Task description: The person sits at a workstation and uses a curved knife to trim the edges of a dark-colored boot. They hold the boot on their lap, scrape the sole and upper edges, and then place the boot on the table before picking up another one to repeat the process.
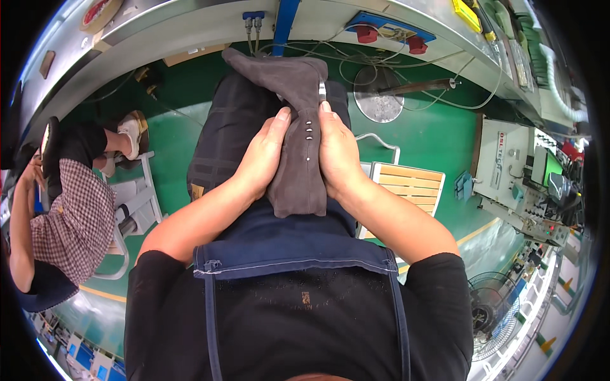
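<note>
A grey suede boot upper (298, 171) lies lengthwise on my lap, over a dark blue apron (286, 244). A short row of small metal studs runs down its middle. My left hand (264, 155) presses along its left side, fingers pointing away from me. My right hand (340, 152) clasps its right side the same way. Both thumbs lie near the studs. The far end of the boot piece (279, 73) folds over toward the workbench.
A metal workbench (210, 25) with cables, red plugs and blue fittings curves across the top. A wooden-slat stool (410, 184) stands at my right. A seated person in a checked shirt (70, 222) is at my left. A machine control box (515, 171) and a floor fan (492, 305) stand at right.
</note>
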A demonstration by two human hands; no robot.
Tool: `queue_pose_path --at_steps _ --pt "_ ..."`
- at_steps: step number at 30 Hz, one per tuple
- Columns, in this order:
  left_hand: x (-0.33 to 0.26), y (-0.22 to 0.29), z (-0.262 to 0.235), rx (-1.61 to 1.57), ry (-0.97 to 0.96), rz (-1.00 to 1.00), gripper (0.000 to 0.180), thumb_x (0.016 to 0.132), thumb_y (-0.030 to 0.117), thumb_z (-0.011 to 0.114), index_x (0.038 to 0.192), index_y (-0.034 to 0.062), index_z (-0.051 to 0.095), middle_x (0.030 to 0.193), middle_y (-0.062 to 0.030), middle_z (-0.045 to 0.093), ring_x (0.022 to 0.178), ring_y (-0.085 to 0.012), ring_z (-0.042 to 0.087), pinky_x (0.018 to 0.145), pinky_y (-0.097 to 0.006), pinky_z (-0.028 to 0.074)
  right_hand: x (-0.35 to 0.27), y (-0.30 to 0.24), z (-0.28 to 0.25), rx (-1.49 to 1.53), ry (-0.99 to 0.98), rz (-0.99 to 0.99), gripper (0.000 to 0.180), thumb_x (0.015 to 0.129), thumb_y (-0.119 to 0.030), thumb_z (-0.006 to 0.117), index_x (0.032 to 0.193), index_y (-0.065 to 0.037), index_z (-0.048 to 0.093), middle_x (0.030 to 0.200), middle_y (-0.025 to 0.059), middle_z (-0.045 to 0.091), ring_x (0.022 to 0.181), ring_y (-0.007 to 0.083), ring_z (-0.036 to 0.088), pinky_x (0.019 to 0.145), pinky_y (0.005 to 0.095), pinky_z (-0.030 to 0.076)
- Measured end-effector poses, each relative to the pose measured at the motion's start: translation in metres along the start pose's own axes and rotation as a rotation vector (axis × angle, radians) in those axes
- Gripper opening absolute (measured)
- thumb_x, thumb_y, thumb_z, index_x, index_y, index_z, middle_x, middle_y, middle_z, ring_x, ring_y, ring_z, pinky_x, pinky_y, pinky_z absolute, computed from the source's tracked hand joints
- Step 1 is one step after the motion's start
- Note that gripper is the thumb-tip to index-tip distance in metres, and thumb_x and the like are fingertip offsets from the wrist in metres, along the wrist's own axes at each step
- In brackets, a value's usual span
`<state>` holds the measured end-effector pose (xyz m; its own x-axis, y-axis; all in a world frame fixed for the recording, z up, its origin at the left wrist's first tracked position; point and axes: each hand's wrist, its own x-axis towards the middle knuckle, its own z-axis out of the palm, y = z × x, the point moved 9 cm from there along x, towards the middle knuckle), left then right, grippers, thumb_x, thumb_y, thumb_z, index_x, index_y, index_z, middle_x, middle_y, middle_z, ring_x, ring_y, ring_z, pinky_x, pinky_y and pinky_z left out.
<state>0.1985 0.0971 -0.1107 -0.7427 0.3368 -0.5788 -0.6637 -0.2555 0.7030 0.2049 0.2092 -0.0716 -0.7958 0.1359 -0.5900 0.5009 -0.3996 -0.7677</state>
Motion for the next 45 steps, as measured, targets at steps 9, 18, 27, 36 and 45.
queue_pose_path --at_steps 9,18,27,36,45 --pt "0.035 0.046 -0.029 0.134 0.101 0.533 0.056 0.111 0.043 0.043 0.142 -0.0025 0.051 0.134 -0.0168 0.062 0.126 -0.024 0.056 0.109 -0.034 0.041 0.041 -0.026 0.028 -0.33 -0.133 -0.596 0.042 0.114 -0.039 0.039 0.113 0.0 0.055 0.099 0.0075 0.061 0.093 0.0151 0.055 0.087 0.0318 0.046" --pt "0.107 -0.104 -0.117 -0.108 0.262 0.115 0.063 0.109 0.048 0.041 0.141 -0.0047 0.054 0.137 -0.0187 0.062 0.123 -0.0271 0.06 0.108 -0.036 0.043 0.117 0.113 -0.003 -0.566 0.02 -0.381 0.053 0.112 -0.042 0.037 0.113 0.006 0.058 0.11 0.0268 0.065 0.106 0.0371 0.063 0.097 0.0436 0.046" --pt "0.121 -0.123 -0.1 -0.105 0.267 -0.374 0.062 0.107 0.056 0.042 0.129 0.0019 0.063 0.114 -0.013 0.072 0.099 -0.0246 0.07 0.09 -0.038 0.055 0.155 0.154 -0.052 -0.586 0.281 0.071 0.074 0.109 -0.054 0.031 0.124 0.012 0.062 0.125 0.0342 0.065 0.124 0.0461 0.06 0.105 0.0463 0.045" --pt "0.115 -0.112 -0.087 -0.125 0.341 -0.36 0.058 0.106 0.052 0.045 0.128 0.0014 0.064 0.11 -0.012 0.072 0.097 -0.0229 0.07 0.087 -0.038 0.056 0.157 0.136 -0.042 -0.441 0.197 0.098 0.066 0.11 -0.048 0.034 0.12 0.008 0.069 0.115 0.0271 0.072 0.112 0.0377 0.067 0.1 0.0429 0.047" --pt "0.109 -0.108 -0.081 -0.11 0.349 -0.329 0.056 0.107 0.051 0.043 0.127 0.0024 0.063 0.112 -0.0105 0.072 0.097 -0.0212 0.069 0.086 -0.037 0.056 0.174 0.146 -0.046 -0.344 0.176 0.092 0.062 0.11 -0.044 0.038 0.114 0.01 0.069 0.108 0.0224 0.073 0.103 0.0306 0.069 0.094 0.04 0.049"
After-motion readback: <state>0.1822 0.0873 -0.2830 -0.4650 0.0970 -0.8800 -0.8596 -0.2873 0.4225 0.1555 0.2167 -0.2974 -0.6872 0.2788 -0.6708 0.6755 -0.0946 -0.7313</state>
